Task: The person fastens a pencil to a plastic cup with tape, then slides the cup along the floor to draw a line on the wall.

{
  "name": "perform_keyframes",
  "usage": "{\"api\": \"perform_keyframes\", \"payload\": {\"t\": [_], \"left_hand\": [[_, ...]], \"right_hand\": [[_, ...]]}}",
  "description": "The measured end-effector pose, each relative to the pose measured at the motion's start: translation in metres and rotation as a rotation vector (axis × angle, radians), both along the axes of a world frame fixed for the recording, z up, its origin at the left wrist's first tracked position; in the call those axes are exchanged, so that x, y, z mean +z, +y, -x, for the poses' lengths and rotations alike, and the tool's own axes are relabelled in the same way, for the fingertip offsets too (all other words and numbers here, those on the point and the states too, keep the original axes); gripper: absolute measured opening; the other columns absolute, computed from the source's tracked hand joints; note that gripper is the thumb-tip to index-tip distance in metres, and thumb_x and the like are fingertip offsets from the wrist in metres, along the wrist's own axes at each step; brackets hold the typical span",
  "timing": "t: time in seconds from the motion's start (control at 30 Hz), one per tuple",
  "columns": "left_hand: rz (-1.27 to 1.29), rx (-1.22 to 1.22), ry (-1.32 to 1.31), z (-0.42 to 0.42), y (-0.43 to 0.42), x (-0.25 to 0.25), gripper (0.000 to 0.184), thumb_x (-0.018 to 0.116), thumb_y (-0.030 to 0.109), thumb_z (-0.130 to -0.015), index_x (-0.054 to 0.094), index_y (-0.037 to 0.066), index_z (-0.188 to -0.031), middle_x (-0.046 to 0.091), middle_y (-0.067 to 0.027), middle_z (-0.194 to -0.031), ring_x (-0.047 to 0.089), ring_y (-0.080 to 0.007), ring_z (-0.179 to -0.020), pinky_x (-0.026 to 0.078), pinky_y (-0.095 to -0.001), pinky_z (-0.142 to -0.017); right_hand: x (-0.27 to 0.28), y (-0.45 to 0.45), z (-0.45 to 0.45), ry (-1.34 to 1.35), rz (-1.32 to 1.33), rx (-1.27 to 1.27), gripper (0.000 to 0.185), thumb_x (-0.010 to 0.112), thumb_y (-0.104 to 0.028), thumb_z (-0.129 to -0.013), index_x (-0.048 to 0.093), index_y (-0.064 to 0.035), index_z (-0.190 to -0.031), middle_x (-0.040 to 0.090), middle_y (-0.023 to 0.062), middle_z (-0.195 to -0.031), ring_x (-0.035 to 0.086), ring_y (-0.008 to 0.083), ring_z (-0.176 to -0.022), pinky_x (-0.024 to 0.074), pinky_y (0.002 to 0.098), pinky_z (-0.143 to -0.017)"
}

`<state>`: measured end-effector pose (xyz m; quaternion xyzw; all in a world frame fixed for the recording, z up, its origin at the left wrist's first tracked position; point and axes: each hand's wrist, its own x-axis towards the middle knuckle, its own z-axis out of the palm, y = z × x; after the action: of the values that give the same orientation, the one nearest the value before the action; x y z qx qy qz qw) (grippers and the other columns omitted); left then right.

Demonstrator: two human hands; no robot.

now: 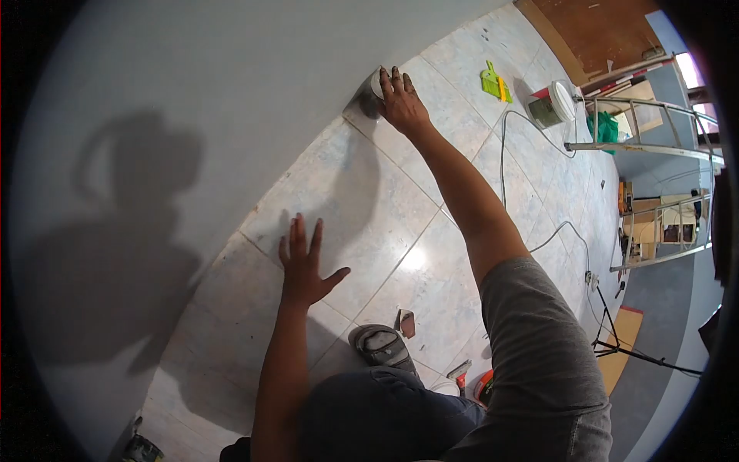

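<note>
My left hand (304,266) is over the pale floor tiles (377,208), fingers spread and holding nothing. I cannot tell if its fingertips touch the tile. Stretched out to the far end of the wall's foot, my right hand (402,104) lies over a small round, pale-topped container (376,83). Its fingers curve over the container's top, and the palm hides part of it. The container stands close against the grey wall (262,85), where the wall meets the floor. Its exact kind cannot be made out.
A green dustpan (493,83) and a bucket (553,105) stand farther off, near a metal ladder (639,145). A cable (504,158) runs across the tiles. By my shoe (381,345) are a small brown block (406,323), a red-handled scraper (459,371) and a red tub (483,387).
</note>
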<state>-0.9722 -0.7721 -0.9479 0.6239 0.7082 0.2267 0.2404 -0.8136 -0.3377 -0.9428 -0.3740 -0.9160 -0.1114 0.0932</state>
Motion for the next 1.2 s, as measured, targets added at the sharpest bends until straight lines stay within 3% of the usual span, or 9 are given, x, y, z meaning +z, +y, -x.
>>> {"api": "perform_keyframes", "payload": {"t": [0.03, 0.13, 0.2, 0.37, 0.53, 0.73, 0.9, 1.03, 1.2], "left_hand": [[0.000, -0.012, 0.006, -0.005, 0.009, -0.005, 0.125, 0.077, 0.075, -0.081, 0.019, 0.016, -0.174, 0.004, -0.0296, -0.179, 0.007, -0.0467, -0.166, 0.008, -0.0710, -0.126], [0.398, -0.182, 0.128, -0.010, 0.030, -0.030, 0.149, 0.075, 0.090, -0.068, 0.001, 0.020, -0.176, -0.013, -0.0271, -0.179, -0.016, -0.0462, -0.165, -0.004, -0.0712, -0.126], [0.465, -0.221, 0.138, -0.006, 0.036, -0.025, 0.153, 0.077, 0.090, -0.065, -0.003, 0.021, -0.176, -0.015, -0.0269, -0.178, -0.018, -0.0466, -0.164, -0.005, -0.0722, -0.126], [0.547, -0.280, 0.144, -0.001, 0.041, -0.027, 0.163, 0.082, 0.089, -0.058, -0.012, 0.024, -0.174, -0.020, -0.0267, -0.178, -0.020, -0.0493, -0.163, -0.006, -0.0754, -0.124], [0.604, -0.270, 0.129, -0.003, 0.043, -0.025, 0.166, 0.091, 0.078, -0.056, -0.014, 0.026, -0.174, -0.020, -0.0266, -0.178, -0.020, -0.0509, -0.162, -0.004, -0.0760, -0.123], [0.631, -0.275, 0.163, -0.006, 0.044, -0.024, 0.161, 0.097, 0.062, -0.061, -0.013, 0.026, -0.174, -0.021, -0.0268, -0.177, -0.020, -0.0517, -0.162, -0.003, -0.0762, -0.123], [0.685, -0.309, 0.191, -0.005, 0.049, -0.020, 0.159, 0.095, 0.063, -0.066, -0.015, 0.023, -0.173, -0.025, -0.0288, -0.175, -0.022, -0.0528, -0.161, -0.003, -0.0758, -0.123], [0.759, -0.333, 0.196, -0.007, 0.054, -0.015, 0.159, 0.093, 0.067, -0.068, -0.018, 0.021, -0.173, -0.029, -0.0299, -0.173, -0.026, -0.0533, -0.160, -0.005, -0.0754, -0.123], [0.763, -0.327, 0.185, -0.008, 0.056, -0.016, 0.156, 0.093, 0.064, -0.070, -0.018, 0.022, -0.173, -0.029, -0.0305, -0.173, -0.025, -0.0543, -0.160, -0.004, -0.0754, -0.123]], "right_hand": [[-0.001, 0.007, -0.002, 0.008, 0.004, 0.008, 0.083, 0.061, -0.037, -0.106, 0.020, -0.0041, -0.170, 0.036, 0.0355, -0.166, 0.043, 0.0577, -0.148, 0.0400, 0.0571, -0.123], [-0.003, 0.020, -0.007, 0.010, -0.008, 0.008, 0.083, 0.062, -0.037, -0.105, 0.022, -0.0020, -0.169, 0.039, 0.0349, -0.164, 0.043, 0.0558, -0.148, 0.0393, 0.0559, -0.124], [0.006, 0.024, -0.007, 0.000, -0.025, 0.005, 0.084, 0.064, -0.036, -0.105, 0.023, 0.0004, -0.168, 0.042, 0.0343, -0.162, 0.044, 0.0541, -0.148, 0.0386, 0.0548, -0.125], [0.008, 0.032, -0.013, -0.006, 0.026, -0.050, 0.085, 0.064, -0.037, -0.105, 0.020, -0.0071, -0.171, 0.037, 0.0330, -0.166, 0.042, 0.0544, -0.150, 0.0400, 0.0555, -0.124], [0.016, 0.043, -0.018, 0.022, 0.063, -0.081, 0.081, 0.060, -0.034, -0.107, 0.020, -0.0062, -0.171, 0.037, 0.0328, -0.167, 0.041, 0.0546, -0.151, 0.0400, 0.0559, -0.124], [0.015, 0.060, -0.023, 0.039, 0.062, -0.110, 0.075, 0.055, -0.033, -0.108, 0.024, -0.0053, -0.170, 0.039, 0.0325, -0.166, 0.042, 0.0543, -0.150, 0.0406, 0.0562, -0.124], [0.018, 0.065, -0.024, 0.089, 0.107, -0.140, 0.075, 0.055, -0.029, -0.105, 0.024, -0.0049, -0.170, 0.038, 0.0315, -0.167, 0.041, 0.0542, -0.152, 0.0351, 0.0565, -0.127], [0.023, 0.069, -0.018, 0.090, 0.169, -0.225, 0.070, 0.044, -0.024, -0.106, 0.024, -0.0048, -0.170, 0.032, 0.0299, -0.171, 0.034, 0.0534, -0.156, 0.0298, 0.0559, -0.130], [0.024, 0.068, -0.013, 0.081, 0.198, -0.266, 0.070, 0.043, -0.023, -0.106, 0.023, -0.0030, -0.170, 0.030, 0.0301, -0.172, 0.031, 0.0527, -0.158, 0.0285, 0.0557, -0.131]]}}
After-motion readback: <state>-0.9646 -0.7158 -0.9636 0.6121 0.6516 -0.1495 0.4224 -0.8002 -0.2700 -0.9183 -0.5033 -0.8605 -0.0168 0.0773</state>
